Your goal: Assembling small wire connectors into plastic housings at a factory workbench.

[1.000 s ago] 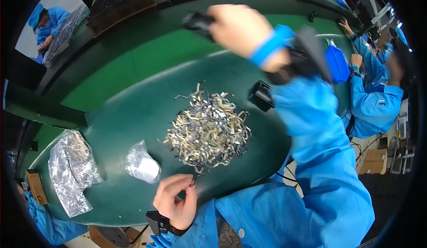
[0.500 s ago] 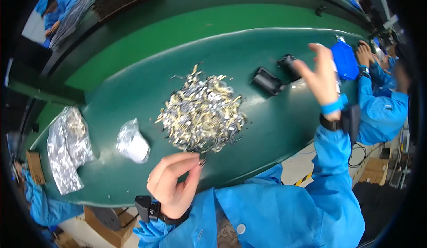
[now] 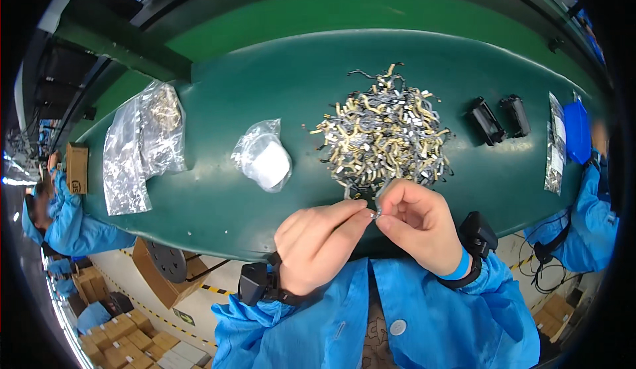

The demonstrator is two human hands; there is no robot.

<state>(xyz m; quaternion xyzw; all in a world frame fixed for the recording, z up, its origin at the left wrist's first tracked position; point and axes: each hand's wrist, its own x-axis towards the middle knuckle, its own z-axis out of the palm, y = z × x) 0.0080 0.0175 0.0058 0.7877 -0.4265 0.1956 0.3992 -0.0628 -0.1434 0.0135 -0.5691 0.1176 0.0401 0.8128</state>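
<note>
Where the green table's (image 3: 218, 203) near edge curves, the left hand (image 3: 318, 246) and right hand (image 3: 417, 226) pinch one tiny metal clip (image 3: 375, 214) between fingertips, its shape too small to read. Just beyond lies the tangled heap of metal clips (image 3: 384, 134). Left: a crumpled clear bag with white contents (image 3: 263, 157), then long clear plastic bags (image 3: 139, 147). Far right: two black rectangular blocks (image 3: 500, 118).

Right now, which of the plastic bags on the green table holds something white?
The small crumpled clear bag, between the long clear bag at the left and the pile of metal clips. Its contents are white; the long bag's are metallic.
</note>
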